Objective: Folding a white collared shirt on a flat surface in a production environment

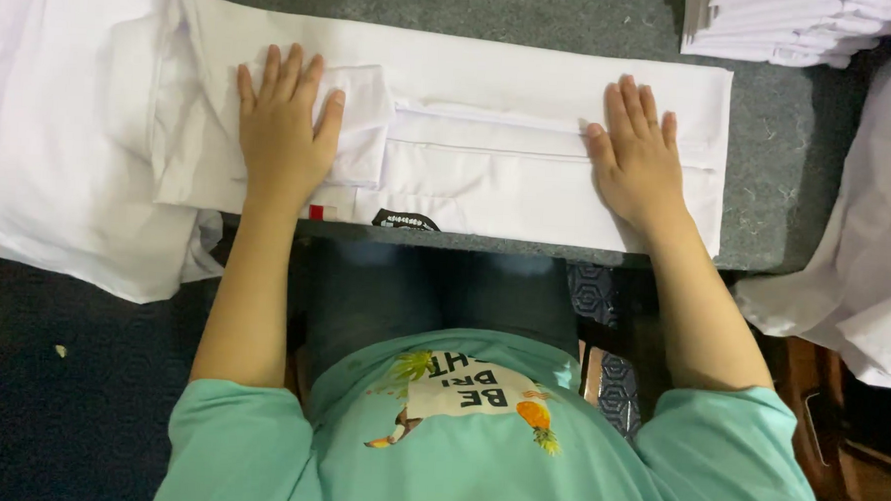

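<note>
Garment: I see a white shirt [489, 172] folded into a long flat band across the grey table [769, 174], its near edge along the table's front edge, just ahead of my lap.
Sleeve: a folded sleeve or cuff [361, 117] lies doubled back on the band's left part, partly under my left hand.
Left hand: my left hand [283, 128] presses flat on that folded piece, fingers straight and slightly spread, gripping nothing.
Right hand: my right hand [638, 159] lies flat near the band's right end, fingers together and extended, thumb out, holding nothing.
Label: a small dark tag [404, 220] and a red tab [316, 212] show at the near edge, between my hands.
Progress: I judge the lengthwise folds done, since the sides look already turned in and the band is narrow. Both palms appear to be smoothing it. The crosswise fold looks not yet made, as the band lies at full length.
Left surroundings: loose white cloth [60, 133] lies spread beside the band, touching its left end and hanging off the table.
Far right: 1 stack of folded white garments [796, 30] sits at the table's far corner, well apart from the band.
Right edge: more white fabric [864, 289] hangs down near my right arm.
</note>
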